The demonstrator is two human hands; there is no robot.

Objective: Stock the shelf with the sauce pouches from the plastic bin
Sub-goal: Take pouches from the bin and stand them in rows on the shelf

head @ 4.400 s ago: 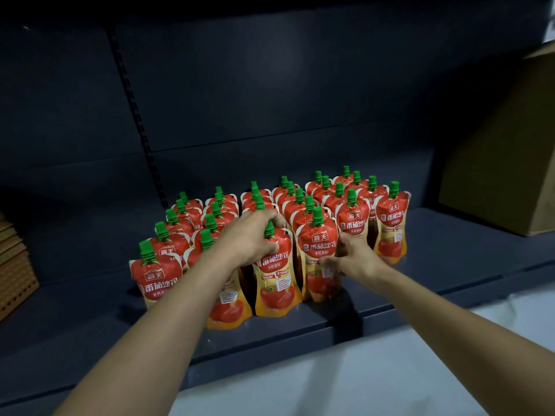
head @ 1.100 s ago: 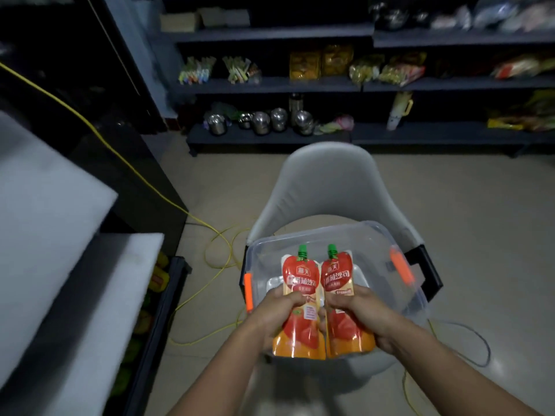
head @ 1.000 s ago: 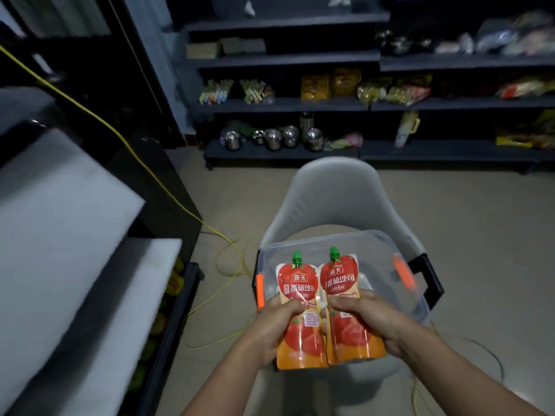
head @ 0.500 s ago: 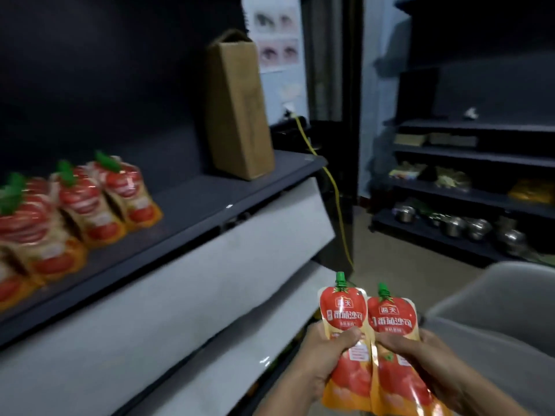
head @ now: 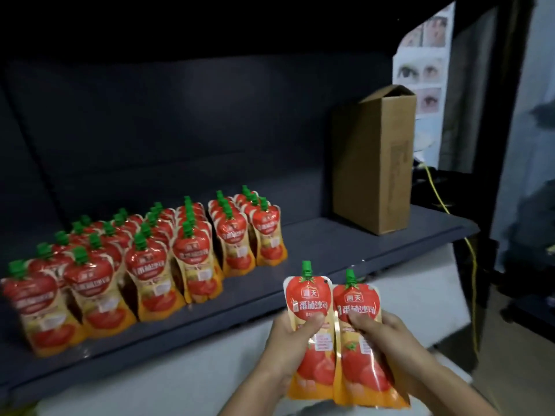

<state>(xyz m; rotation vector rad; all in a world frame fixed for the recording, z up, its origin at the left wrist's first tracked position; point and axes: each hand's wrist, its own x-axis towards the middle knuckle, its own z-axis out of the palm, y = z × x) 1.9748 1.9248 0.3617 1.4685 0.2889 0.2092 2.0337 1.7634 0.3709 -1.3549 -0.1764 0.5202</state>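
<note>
- Head view: the gaze has swung from the clear plastic bin to the dark grey shelf, so placing comes next.
- The left hand and right hand each hold one of two red-and-orange, green-capped sauce pouches, fingers clamped round them, at lower right, in front of the shelf edge.
- Upright pouch rows fill the shelf's left.

dark back panel, cardboard box, yellow cable, eye poster
</note>
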